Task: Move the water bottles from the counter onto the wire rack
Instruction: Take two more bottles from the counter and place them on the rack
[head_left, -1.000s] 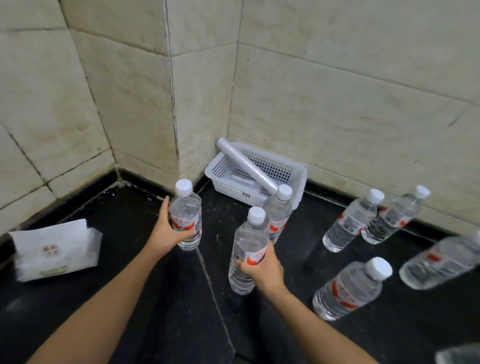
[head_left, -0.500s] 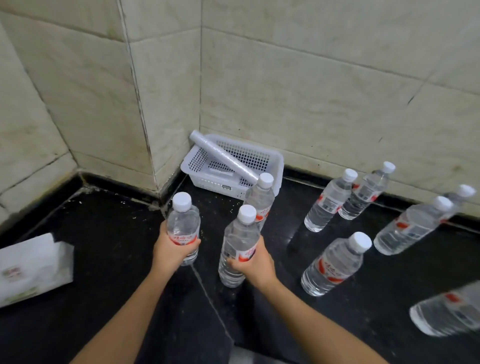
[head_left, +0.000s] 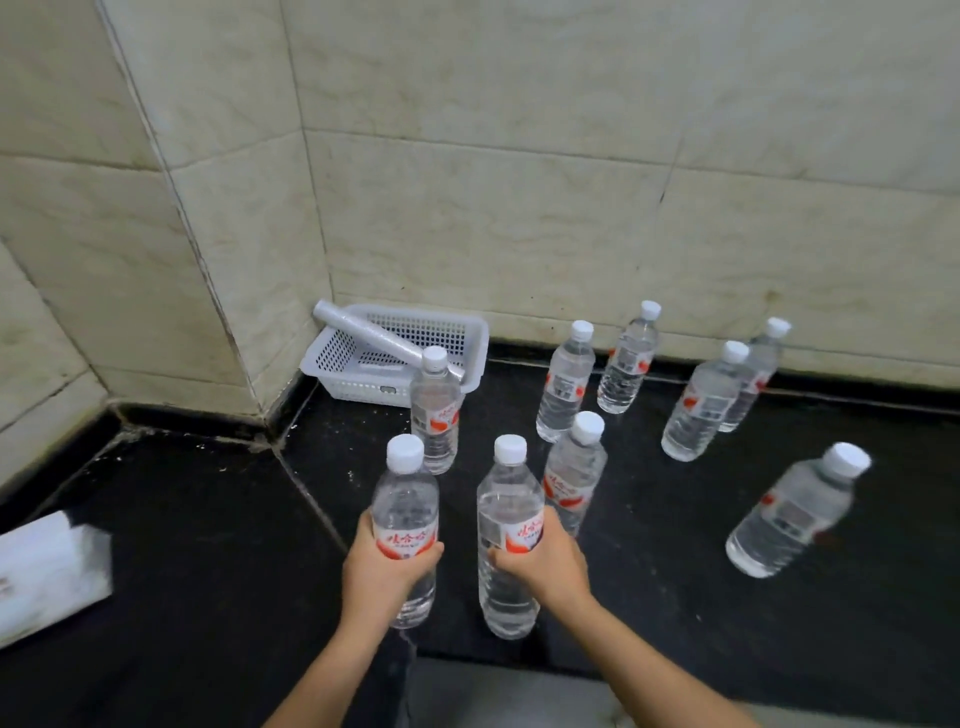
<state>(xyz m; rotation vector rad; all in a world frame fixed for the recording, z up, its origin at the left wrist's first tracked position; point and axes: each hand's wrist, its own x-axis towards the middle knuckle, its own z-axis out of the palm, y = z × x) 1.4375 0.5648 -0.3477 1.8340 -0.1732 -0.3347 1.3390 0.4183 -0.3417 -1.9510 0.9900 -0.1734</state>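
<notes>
The left hand (head_left: 387, 569) is wrapped around the left bottle (head_left: 406, 512), fingers closed just below its red label, and the right hand (head_left: 545, 564) is closed the same way on the right bottle (head_left: 508, 525). Both bottles are upright and look lifted clear of the black tabletop (head_left: 208, 545), held near its near edge. The wire rack is nowhere in view.

Risks, as I judge them: each bottle is held low on a smooth, full body with one hand, so a quick swing toward the rack could let one slip or tip through the fingers. The right bottle sits just beside a standing bottle (head_left: 574, 478); pulling back at an angle could knock that one over, and it might roll into the others. Six more bottles stand farther right and far, near the wall (head_left: 571, 208), and a seventh stands in front of the white basket (head_left: 395, 358), so most of the task remains. Turning away to find the rack with both hands full also leaves no free hand to catch a fall.

Compared with half a second ago, both bottles are higher and nearer the body, and the view has swung right: the tissue pack (head_left: 49, 577) sits at the left border and more bottles show on the right.
</notes>
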